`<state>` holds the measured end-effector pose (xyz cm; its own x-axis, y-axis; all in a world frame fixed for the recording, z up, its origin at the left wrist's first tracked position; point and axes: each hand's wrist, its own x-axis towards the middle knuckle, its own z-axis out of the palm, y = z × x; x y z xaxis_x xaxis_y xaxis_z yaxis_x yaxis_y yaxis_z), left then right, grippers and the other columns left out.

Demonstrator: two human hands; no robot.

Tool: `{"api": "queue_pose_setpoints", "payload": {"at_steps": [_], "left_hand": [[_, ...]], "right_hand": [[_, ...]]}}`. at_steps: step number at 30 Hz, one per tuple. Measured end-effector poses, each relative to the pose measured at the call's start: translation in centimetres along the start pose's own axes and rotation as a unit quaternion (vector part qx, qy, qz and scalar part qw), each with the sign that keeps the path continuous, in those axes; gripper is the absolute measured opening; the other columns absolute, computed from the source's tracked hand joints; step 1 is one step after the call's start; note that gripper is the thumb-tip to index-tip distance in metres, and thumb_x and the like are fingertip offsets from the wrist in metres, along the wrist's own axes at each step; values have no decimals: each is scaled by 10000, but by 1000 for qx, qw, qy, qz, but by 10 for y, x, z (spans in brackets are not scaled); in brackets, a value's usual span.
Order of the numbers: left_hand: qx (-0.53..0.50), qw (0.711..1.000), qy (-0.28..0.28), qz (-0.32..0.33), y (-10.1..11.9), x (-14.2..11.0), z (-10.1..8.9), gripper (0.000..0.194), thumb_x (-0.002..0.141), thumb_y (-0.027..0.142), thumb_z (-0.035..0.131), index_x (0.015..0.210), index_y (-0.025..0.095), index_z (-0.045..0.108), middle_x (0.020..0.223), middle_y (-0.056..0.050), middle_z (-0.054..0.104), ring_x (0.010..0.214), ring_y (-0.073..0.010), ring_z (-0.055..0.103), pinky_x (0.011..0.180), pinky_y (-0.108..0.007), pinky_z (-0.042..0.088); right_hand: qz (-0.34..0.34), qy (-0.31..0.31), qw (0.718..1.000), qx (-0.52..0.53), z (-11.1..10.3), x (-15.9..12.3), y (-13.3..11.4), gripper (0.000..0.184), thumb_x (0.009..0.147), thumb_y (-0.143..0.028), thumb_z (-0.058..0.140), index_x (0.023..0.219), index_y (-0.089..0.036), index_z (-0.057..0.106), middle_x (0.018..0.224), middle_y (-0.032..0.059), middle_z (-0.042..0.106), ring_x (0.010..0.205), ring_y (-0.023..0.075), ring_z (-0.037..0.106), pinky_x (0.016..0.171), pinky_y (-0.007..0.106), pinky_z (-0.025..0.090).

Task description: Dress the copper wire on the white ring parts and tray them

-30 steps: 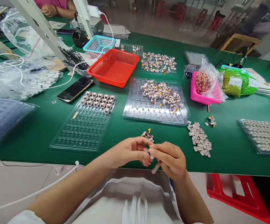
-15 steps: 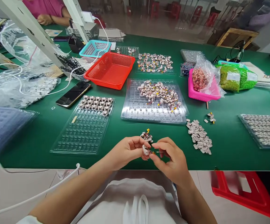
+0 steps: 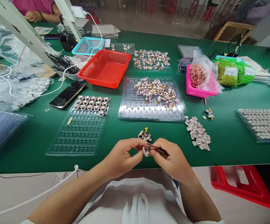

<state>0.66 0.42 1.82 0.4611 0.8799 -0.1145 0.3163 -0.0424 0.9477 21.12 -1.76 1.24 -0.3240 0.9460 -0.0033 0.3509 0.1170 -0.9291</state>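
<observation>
My left hand (image 3: 122, 158) pinches a small white curved part (image 3: 146, 151), seemingly an earphone shell, between thumb and fingertips above the table's front edge. In my right hand (image 3: 175, 161) is a slim dark pair of tweezers (image 3: 157, 147), its tip pointing left at the top of the shell. Finger and thumb of that hand come close to the shell; whether they touch it I cannot tell. Just beyond my hands lies a small heap of similar parts (image 3: 144, 135) with yellow and dark bits. Loose light-grey oblong caps (image 3: 198, 133) are spread to the right.
A clear tray (image 3: 75, 137) with rows of shells lies left, beside a phone (image 3: 67, 95). Stacked trays (image 3: 146, 113) carry piled parts ahead. Red (image 3: 107, 76) and pink (image 3: 201, 90) baskets stand farther back. A filled tray (image 3: 260, 126) lies right. A co-worker's hand (image 3: 34, 16) rests at far left.
The dark tweezers now show plainly, brought to the shell's top. My right hand has closed in around them. The view has shifted slightly; the shell stays in my left hand.
</observation>
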Motion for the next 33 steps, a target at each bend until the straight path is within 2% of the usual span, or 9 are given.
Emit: {"api": "queue_pose_setpoints", "payload": {"at_steps": [3, 6, 9, 12, 15, 22, 25, 30, 33], "left_hand": [[47, 997, 41, 41, -3, 0, 4, 162, 842, 140, 622, 914, 207, 750, 893, -51, 785, 820, -194, 709, 802, -296, 540], [24, 998, 53, 32, -6, 1, 8, 156, 838, 157, 643, 935, 214, 751, 851, -49, 779, 797, -199, 709, 792, -302, 546], [-73, 996, 41, -9, -7, 1, 11, 109, 858, 242, 677, 930, 185, 735, 834, -59, 761, 778, -198, 700, 768, -303, 555], [-216, 975, 16, -50, -8, 3, 13, 226, 857, 374, 721, 935, 163, 702, 836, -55, 732, 775, -189, 692, 746, -295, 566], [-287, 955, 14, -75, -9, 5, 15, 318, 822, 451, 765, 923, 159, 690, 811, -32, 702, 764, -168, 673, 745, -281, 569], [-317, 942, 33, -104, -13, 5, 21, 329, 812, 440, 784, 962, 166, 682, 828, -22, 719, 743, -153, 679, 755, -282, 581], [-311, 944, 32, -108, -12, 4, 21, 321, 807, 423, 792, 961, 161, 688, 781, -12, 711, 709, -146, 673, 726, -275, 578], [-325, 936, 28, -129, -8, 5, 20, 336, 768, 400, 821, 942, 143, 695, 758, -5, 704, 660, -127, 660, 686, -262, 573], [-342, 928, 9, -148, -9, 8, 18, 313, 767, 373, 814, 918, 128, 694, 721, 0, 693, 588, -104, 635, 619, -245, 572]], "right_hand": [[51, -16, 997, 49, 0, 1, 0, 130, 917, -210, 602, 805, -196, 665, 728, -11, 581, 592, 105, 477, 504, 213, 375], [86, -29, 987, 133, 3, 2, 4, 171, 925, -312, 620, 817, -185, 660, 737, 2, 607, 613, 114, 504, 517, 218, 402], [81, -19, 971, 224, 7, 2, 10, 235, 901, -409, 665, 838, -183, 659, 776, 25, 650, 660, 136, 574, 559, 237, 467], [72, 0, 963, 261, 12, 2, 13, 258, 871, -433, 705, 822, -184, 661, 772, 26, 670, 655, 141, 601, 577, 249, 497], [68, 31, 966, 247, 18, 1, 14, 205, 881, -384, 704, 826, -189, 669, 761, 19, 677, 670, 142, 605, 601, 250, 500], [8, 147, 984, 97, 31, -8, 11, 70, 916, -232, 641, 856, -214, 670, 807, 17, 633, 680, 136, 560, 595, 250, 451], [9, 150, 983, 109, 34, -10, 11, 78, 929, -232, 622, 865, -215, 662, 803, 20, 631, 695, 145, 576, 605, 256, 465], [36, 149, 967, 206, 39, -10, 15, 55, 935, -268, 640, 899, -227, 642, 821, 12, 645, 695, 143, 591, 602, 250, 490], [1, 144, 975, 171, 38, -10, 16, 53, 937, -216, 631, 967, -253, 653, 853, 7, 647, 730, 144, 591, 619, 250, 487]]}}
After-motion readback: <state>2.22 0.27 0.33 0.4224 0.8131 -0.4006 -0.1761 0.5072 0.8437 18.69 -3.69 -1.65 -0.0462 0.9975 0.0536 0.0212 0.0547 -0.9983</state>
